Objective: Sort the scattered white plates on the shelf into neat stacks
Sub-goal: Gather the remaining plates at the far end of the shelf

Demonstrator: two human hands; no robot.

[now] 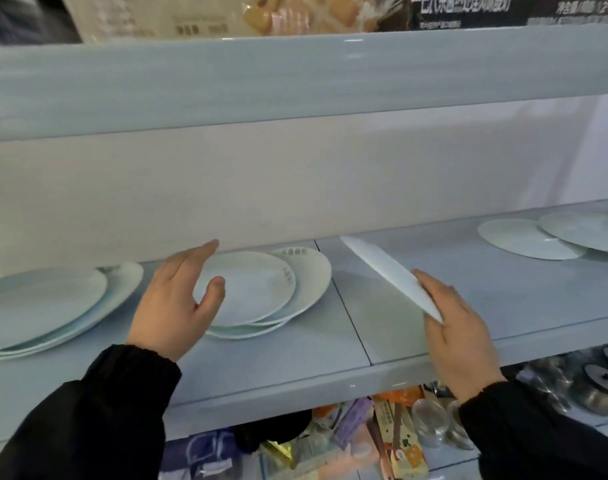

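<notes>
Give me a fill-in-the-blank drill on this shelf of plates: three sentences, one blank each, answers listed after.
1. The person's right grip holds exactly ____ tilted plate.
2. The left grip is open at the middle stack and holds ____.
3. Both sleeves are ____ in colour.

Missing words: one; nothing; black

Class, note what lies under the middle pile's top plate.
Under the top plate a wider plate sticks out right, with further rims at the front. Their centres are covered, and the left hand hides the pile's left edge.
</notes>
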